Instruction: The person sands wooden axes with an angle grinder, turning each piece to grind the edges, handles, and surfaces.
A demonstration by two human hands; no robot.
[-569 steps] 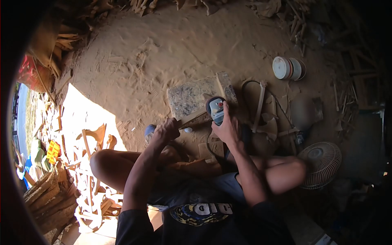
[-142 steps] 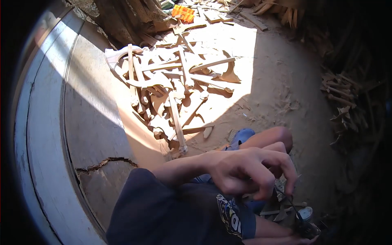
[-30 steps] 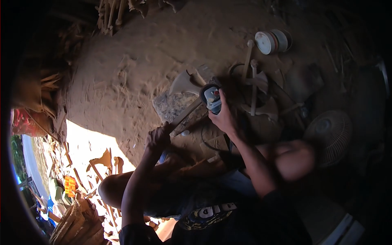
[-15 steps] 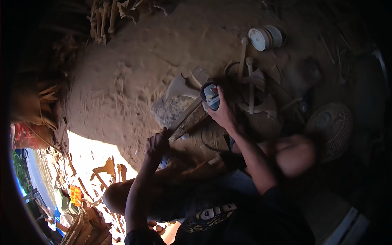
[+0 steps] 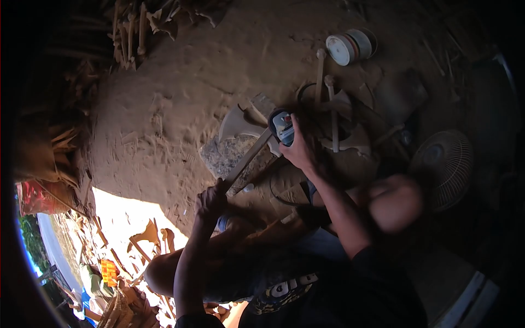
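Note:
My left hand (image 5: 210, 202) is closed round the lower end of a wooden axe handle (image 5: 247, 158), which slants up to the right. A pale curved axe blade (image 5: 236, 124) lies beside its upper end; how the two join is hard to make out. My right hand (image 5: 299, 150) grips a hand-held grinder (image 5: 283, 128) with a round dark rim, held against the upper end of the handle. Under the wood sits a rough stone block (image 5: 216, 156). The grinder's working face is hidden.
To the right lie more wooden axe pieces (image 5: 334, 117) on the sandy ground. A pale bucket (image 5: 342, 50) rests on its side farther off. A round fan (image 5: 445, 169) stands by my knee. Wood scraps (image 5: 131, 33) are piled at the upper left and in the sunlit lower left.
The view has shifted slightly. Both hands keep their grip, and the grinder stays near the upper end of the handle.

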